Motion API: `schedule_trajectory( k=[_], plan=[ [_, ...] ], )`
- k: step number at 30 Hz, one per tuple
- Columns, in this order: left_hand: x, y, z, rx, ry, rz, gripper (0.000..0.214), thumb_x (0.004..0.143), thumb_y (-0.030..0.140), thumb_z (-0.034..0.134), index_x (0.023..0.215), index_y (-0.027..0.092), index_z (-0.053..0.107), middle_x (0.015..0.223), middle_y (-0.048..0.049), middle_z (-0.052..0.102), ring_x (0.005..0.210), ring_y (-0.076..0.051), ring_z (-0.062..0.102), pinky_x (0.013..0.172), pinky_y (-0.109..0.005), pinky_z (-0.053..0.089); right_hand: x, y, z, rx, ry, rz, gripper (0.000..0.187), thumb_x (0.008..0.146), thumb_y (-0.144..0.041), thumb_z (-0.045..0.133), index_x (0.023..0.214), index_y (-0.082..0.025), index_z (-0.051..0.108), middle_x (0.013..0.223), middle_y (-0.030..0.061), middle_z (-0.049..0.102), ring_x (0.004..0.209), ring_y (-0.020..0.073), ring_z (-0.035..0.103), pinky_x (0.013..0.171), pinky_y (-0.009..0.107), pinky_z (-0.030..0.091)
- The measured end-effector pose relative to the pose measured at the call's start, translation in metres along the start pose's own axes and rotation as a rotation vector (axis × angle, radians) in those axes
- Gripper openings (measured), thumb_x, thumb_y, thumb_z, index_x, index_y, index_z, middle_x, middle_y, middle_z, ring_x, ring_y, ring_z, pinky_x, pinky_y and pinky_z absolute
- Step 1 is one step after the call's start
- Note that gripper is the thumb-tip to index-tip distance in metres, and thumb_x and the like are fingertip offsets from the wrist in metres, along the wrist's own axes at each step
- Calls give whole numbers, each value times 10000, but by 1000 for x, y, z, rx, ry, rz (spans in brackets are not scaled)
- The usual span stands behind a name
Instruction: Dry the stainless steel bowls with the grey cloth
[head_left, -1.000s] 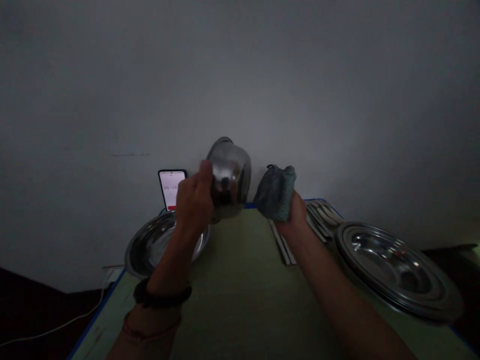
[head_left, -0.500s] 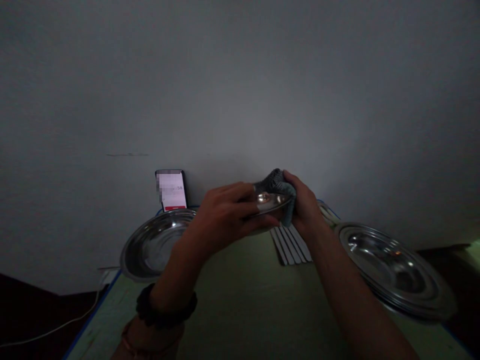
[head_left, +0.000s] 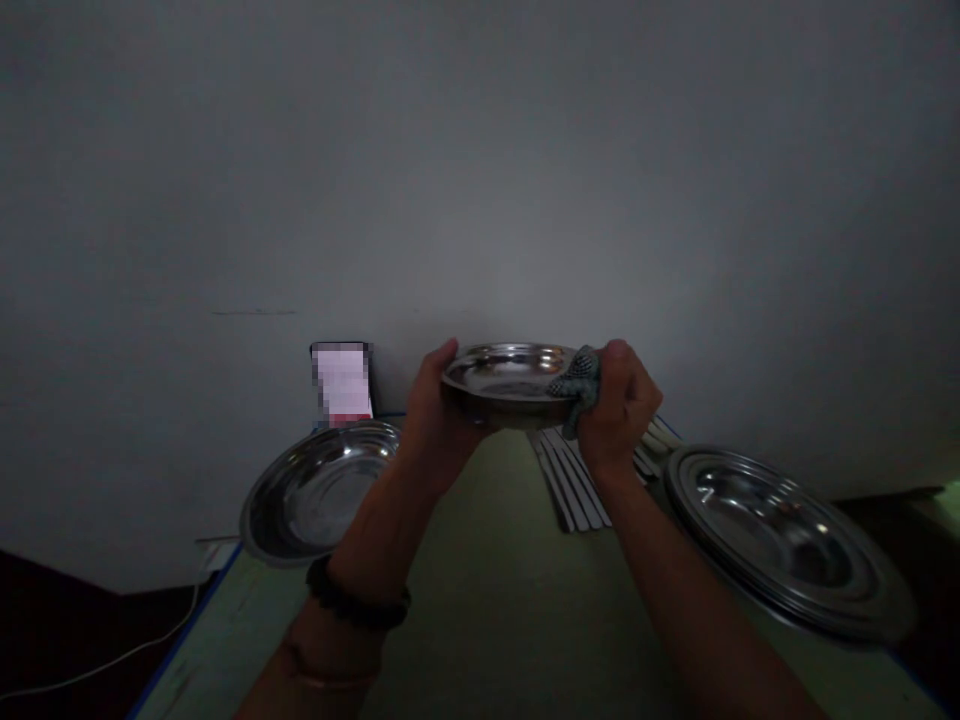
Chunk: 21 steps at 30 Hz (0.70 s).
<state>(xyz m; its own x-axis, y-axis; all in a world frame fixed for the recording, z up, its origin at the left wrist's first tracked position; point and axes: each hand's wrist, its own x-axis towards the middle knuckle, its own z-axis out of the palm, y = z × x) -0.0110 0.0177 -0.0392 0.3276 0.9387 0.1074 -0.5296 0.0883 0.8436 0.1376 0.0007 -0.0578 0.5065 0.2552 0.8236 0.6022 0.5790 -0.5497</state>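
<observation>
A shiny metal bowl [head_left: 510,385], shallow and nearly level, is held above the table between both hands. My left hand [head_left: 439,420] grips its left rim, thumb on top and fingers underneath. A grey-green cloth [head_left: 579,385] is folded over the bowl's right rim. My right hand [head_left: 619,405] is closed on that cloth, pressing it against the rim. Some fingers of each hand are hidden behind the bowl or cloth.
A larger metal basin [head_left: 319,500] stands at the left of the green table [head_left: 510,620]. Behind it a phone [head_left: 343,385] leans on the wall. Several knives [head_left: 566,485] lie side by side beyond the bowl. Stacked metal plates [head_left: 780,540] sit at the right edge.
The bowl has gone from steeply tilted to almost level, so its inside now shows. My left hand has shifted to the left rim; my right hand has turned with the cloth.
</observation>
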Motion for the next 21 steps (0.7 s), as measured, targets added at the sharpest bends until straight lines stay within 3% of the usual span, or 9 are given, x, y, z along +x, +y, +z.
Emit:
schedule_trajectory(
  k=[2, 6, 9, 11, 15, 18, 21],
  plan=[
    [4, 3, -2, -149, 75, -50, 347, 825, 430, 464, 870, 130, 634, 861, -104, 673, 866, -252, 642, 768, -406, 528, -3, -5, 1, -96, -154, -114, 396, 941, -400, 358, 606, -216, 461, 589, -21, 467, 594, 124, 459, 590, 279, 358],
    [13, 5, -8, -196, 278, 280, 241, 838, 347, 484, 816, 180, 655, 783, -15, 676, 804, -172, 648, 781, -310, 527, -16, -20, 10, -247, -543, -291, 448, 953, -355, 361, 587, -190, 560, 585, 25, 605, 618, 145, 554, 664, 314, 380],
    [14, 2, -9, -93, 353, 485, 219, 842, 376, 512, 815, 217, 659, 844, 3, 679, 896, -166, 639, 845, -295, 506, -23, -32, 15, -248, -783, -219, 472, 967, -375, 331, 698, -176, 663, 706, 56, 706, 678, 168, 635, 680, 317, 411],
    [14, 0, -10, 7, 394, 622, 168, 832, 355, 539, 812, 232, 653, 896, 13, 676, 972, -161, 618, 910, -282, 474, -22, -40, 14, -165, -948, -148, 442, 972, -381, 316, 896, -180, 703, 878, 66, 742, 807, 187, 675, 724, 318, 448],
    [13, 0, -15, 135, 306, 791, 156, 847, 293, 518, 880, 238, 660, 1028, 10, 673, 1097, -163, 575, 997, -280, 416, -7, -45, 2, 2, -1263, -92, 404, 962, -261, 340, 1299, -154, 534, 1243, 105, 644, 1099, 191, 621, 911, 335, 461],
    [14, 2, -20, 155, 240, 796, 176, 841, 293, 528, 935, 230, 663, 1060, -3, 676, 1072, -178, 596, 965, -300, 444, 3, -38, -6, -113, -1274, -92, 411, 920, -254, 453, 1299, -113, 526, 1288, 153, 602, 1163, 228, 579, 962, 378, 449],
    [15, 0, -24, 128, 217, 679, 266, 822, 320, 553, 1064, 248, 637, 1094, -7, 677, 1069, -199, 608, 957, -338, 461, 0, -32, -5, -354, -1143, -38, 284, 873, -301, 554, 1062, -127, 675, 1040, 156, 710, 976, 276, 654, 853, 435, 493]
  ],
)
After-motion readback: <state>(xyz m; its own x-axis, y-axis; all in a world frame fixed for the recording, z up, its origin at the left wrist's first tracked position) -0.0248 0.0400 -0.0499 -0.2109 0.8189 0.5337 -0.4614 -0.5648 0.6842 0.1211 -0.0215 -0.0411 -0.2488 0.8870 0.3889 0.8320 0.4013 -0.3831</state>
